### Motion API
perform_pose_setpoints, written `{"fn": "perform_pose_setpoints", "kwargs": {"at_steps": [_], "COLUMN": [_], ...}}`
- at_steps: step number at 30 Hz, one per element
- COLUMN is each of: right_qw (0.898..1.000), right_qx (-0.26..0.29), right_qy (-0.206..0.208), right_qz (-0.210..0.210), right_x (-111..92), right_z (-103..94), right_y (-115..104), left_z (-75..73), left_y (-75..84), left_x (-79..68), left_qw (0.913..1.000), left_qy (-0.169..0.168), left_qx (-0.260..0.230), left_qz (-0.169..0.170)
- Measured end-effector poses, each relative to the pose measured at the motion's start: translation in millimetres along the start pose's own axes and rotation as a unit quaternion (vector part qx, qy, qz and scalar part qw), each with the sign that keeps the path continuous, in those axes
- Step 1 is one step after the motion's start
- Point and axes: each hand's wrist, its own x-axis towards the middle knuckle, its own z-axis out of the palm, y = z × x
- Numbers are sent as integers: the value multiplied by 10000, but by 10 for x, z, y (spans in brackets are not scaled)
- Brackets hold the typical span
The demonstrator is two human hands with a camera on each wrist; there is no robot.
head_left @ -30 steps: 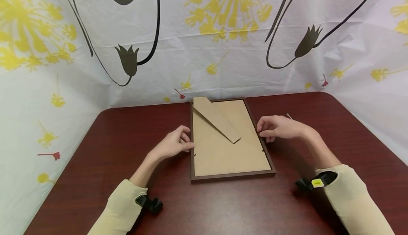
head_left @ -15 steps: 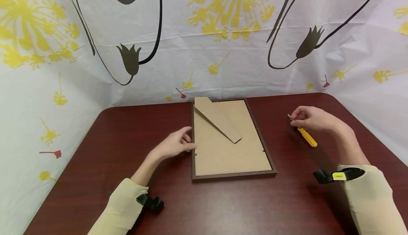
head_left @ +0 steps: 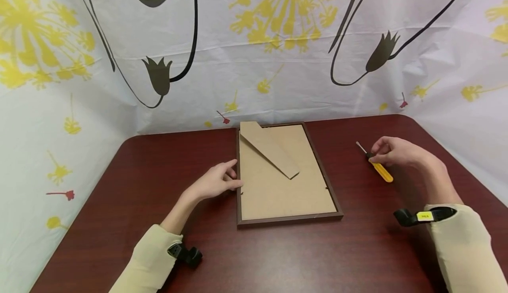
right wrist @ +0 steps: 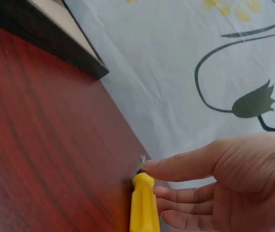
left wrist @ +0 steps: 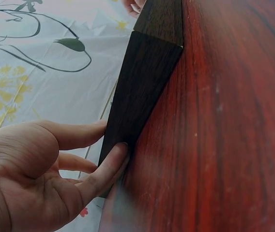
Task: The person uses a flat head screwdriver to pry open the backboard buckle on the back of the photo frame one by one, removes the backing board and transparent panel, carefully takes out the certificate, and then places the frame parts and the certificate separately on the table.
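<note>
A picture frame [head_left: 289, 218] lies back side up, with a tan backing board [head_left: 270, 200] and a slanted easel stand [head_left: 270, 149] on it. My left hand [head_left: 216, 180] rests against its left edge, thumb tip on the rim and a fingertip touching the dark outer side [left wrist: 142, 72]. The fingers are loosely extended. To the right of the frame lies a screwdriver [head_left: 382, 172] with a yellow handle [right wrist: 145, 205] and a thin metal shaft. My right hand [head_left: 401, 152] is over it, thumb at the neck, other fingers loosely bent beside the handle with a gap.
The dark red wooden table [head_left: 178, 152] has rounded far corners. A white hanging sheet [head_left: 222, 77] with yellow and grey flower prints stands behind and along both sides. Black wrist cameras [head_left: 192, 257] sit at both cuffs.
My right hand has left the frame's right edge and moved right to the screwdriver, then slid from its shaft towards the handle. The left hand, frame and screwdriver stay put.
</note>
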Motion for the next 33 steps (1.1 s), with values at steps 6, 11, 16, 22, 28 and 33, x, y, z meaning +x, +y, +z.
{"fn": "perform_pose_setpoints", "kwargs": {"at_steps": [6,11,16,22,28,33], "right_qw": [9996,9992,9994,9974,9958,9967], "right_qx": [-109,-274,-315,-613,-694,-471], "right_qy": [-214,-217,-65,362,457,433], "right_qz": [143,206,148,-149,-387,-506], "right_x": [39,44,43,64,85,82], "right_z": [32,41,42,44,47,62], "right_y": [63,60,45,1,-100,-210], "left_z": [0,11,24,18,5,-24], "left_y": [-10,-19,-22,-45,-68,-74], "left_x": [-4,-3,2,17,24,19], "left_qw": [9998,9989,9987,9973,9964,9961], "left_qy": [23,142,165,254,231,31], "left_qx": [170,301,152,114,254,342], "left_qz": [72,321,459,673,781,813]}}
